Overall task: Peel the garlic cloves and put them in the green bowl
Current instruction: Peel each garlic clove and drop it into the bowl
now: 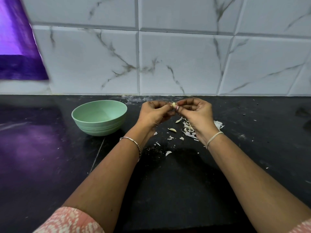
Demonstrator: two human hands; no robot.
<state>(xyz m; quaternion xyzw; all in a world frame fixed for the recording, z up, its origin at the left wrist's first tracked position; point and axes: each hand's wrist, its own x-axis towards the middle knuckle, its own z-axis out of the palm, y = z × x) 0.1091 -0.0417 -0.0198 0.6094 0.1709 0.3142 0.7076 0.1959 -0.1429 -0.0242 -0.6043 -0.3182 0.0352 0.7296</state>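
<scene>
A small pale garlic clove (pixel 173 104) is pinched between the fingertips of my left hand (pixel 155 113) and my right hand (pixel 196 115), raised above the black counter near the wall. The green bowl (pixel 99 117) stands on the counter to the left of my left hand, and nothing shows inside it. More garlic cloves (pixel 173 130) lie loose on the counter below my hands, one beside another clove (pixel 178 121). A heap of white garlic skins (pixel 189 130) sits partly hidden under my right hand.
The black counter (pixel 168 182) meets a white marbled tile wall (pixel 176 61) right behind my hands. A purple cloth or panel (pixel 18 47) hangs at the far left. Skin flakes (pixel 168 153) are scattered in front of the hands.
</scene>
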